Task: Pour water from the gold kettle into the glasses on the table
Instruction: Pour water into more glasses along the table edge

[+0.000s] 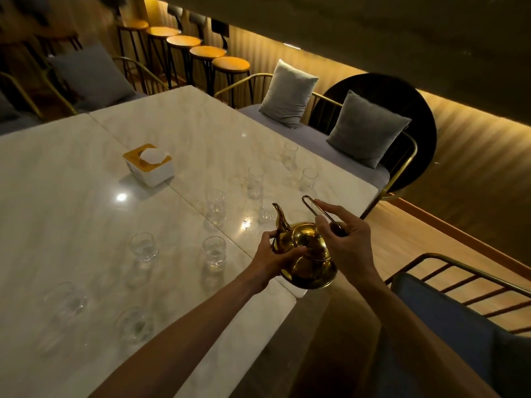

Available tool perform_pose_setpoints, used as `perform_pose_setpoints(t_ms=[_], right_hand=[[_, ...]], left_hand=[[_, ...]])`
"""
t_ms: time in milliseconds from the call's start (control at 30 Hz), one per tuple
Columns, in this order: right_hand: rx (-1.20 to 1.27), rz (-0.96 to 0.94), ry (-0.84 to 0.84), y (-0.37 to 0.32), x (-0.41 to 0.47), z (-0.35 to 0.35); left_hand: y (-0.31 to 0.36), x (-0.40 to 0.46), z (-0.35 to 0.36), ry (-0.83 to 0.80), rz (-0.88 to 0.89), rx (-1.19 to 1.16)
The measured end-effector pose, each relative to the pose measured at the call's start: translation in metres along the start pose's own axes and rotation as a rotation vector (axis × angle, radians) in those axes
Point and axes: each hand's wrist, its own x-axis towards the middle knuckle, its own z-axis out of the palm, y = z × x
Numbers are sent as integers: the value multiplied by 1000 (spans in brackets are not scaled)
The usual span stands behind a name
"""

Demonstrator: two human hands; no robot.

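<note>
I see the shiny gold metal kettle (307, 259) at the near right edge of the pale marble-look table (86, 196), tilted a little, its base over the table's corner; I cannot tell whether it rests on the top or is lifted just clear of it. My left hand (275, 254) is wrapped against the kettle's left flank, fingers curled round the body just below the curved spout (280, 219), thumb lying across the front of the belly. My right hand (344, 239) is on the thin gold wire loop handle (316, 209), which stands up and leans away from me; thumb and forefinger pinch the wire while the other fingers stay loosely bent behind it. Both forearms are bare. The clear drinking glasses stand scattered over the table, all apart from the kettle: the nearest small one (267, 211) just beyond the spout, a taller one (215, 208) to its left, two (214, 254) (143, 248) side by side nearer me, two more (133, 323) (66, 303) at the near left, and three (255, 182) (309, 178) (289, 155) farther off toward the grey cushioned bench (316, 139). A white tissue box with a yellow top (148, 165) sits well apart on the left of the table's middle.
</note>
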Motion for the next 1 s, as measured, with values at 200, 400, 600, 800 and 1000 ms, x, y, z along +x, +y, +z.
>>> perform_pose_setpoints(t_ms=[200,400,600,800,1000], right_hand=[[-33,19,-6,27,-8,-24],[-50,57,-52,59,-6,-29],[-90,196,-152,90,4,-19],[-152,261,-241,104,13,-9],[-208,286,-308,117,22,-4]], left_hand=[[-31,6,29,4,-20,-27],[-61,27,40,3,-107,-86],[-89,46,42,3,-230,-178],[-107,60,38,-6,-337,-213],[-117,67,38,-13,-386,-261]])
